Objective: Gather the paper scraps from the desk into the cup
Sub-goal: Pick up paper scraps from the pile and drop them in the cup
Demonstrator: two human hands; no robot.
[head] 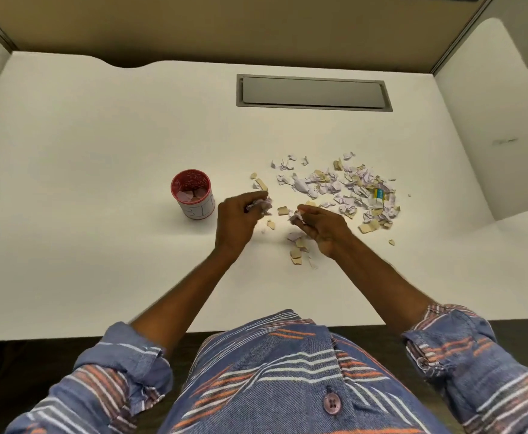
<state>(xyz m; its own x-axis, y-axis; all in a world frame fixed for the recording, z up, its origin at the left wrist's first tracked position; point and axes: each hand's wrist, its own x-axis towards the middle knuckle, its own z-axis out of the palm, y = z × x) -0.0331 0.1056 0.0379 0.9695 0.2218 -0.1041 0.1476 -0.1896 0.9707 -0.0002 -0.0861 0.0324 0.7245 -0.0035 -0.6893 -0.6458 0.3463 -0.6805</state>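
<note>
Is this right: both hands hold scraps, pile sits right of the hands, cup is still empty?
Not empty. The head view shows scraps already inside the cup. The rest holds: left hand and right hand hold scraps, pile to their right.

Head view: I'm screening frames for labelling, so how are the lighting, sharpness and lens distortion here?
Head view: even, soft overhead light with faint shadows under the left hand and right hand; no glare on the desk; the paper scraps and cup are reasonably sharp; wide-angle bowing curves the desk's edges.
</note>
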